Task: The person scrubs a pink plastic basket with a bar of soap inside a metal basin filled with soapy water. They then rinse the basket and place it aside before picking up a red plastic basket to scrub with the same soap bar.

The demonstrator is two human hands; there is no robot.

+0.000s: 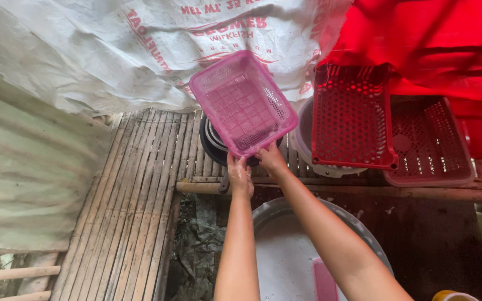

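Observation:
My right hand (270,158) grips the near rim of a pink plastic basket (243,101) and holds it tilted up, its open side towards me. Below the basket lies a dark pan (214,146) on the bamboo slats. My left hand (239,174) rests at the pan's near edge by its handle; whether it grips the handle I cannot tell. Both forearms reach forward over a large metal basin (285,245) of cloudy water.
A red perforated basket (351,117) leans on a white bucket (304,134), with a second red basket (428,142) to its right. A bamboo slat platform (135,189) runs left. White printed sacking (112,50) and red cloth (430,39) hang behind. A pink object (324,278) lies in the basin.

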